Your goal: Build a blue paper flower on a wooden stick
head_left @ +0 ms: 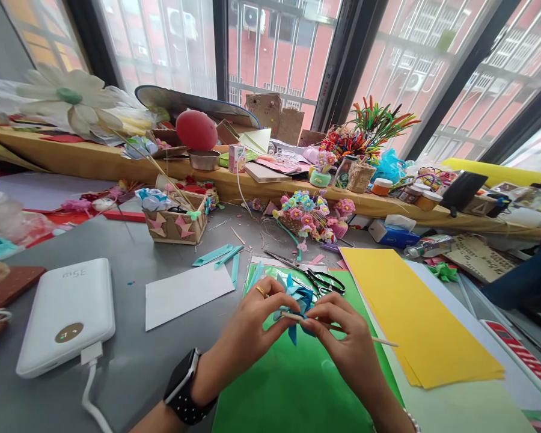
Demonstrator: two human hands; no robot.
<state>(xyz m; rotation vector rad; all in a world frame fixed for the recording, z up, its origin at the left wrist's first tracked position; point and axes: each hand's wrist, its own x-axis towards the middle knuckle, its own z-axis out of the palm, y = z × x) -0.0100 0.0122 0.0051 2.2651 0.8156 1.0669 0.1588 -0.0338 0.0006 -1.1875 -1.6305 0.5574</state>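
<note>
Both hands meet over a green sheet [293, 391] at the front of the table. Between them is a blue folded-paper flower [301, 293] with pointed petals. My left hand [250, 319] is closed, thumb and fingers pinching the flower's left side. A thin wooden stick [385, 342] lies across the flower, one end near my left fingertips and the other poking out right. My right hand [349, 331] is closed, pinching the stick against a petal; its fingertips partly hide the contact. Just behind the flower lie black-handled scissors [328, 282], not held.
Turquoise paper strips [213, 255] and a white sheet [189, 294] lie left, near a white power bank [67, 319] with a cable. Yellow sheets [424, 319] are at right. Behind stand a cardboard box [175, 228], small crafted flowers [306, 213] and a cluttered ledge [234, 186].
</note>
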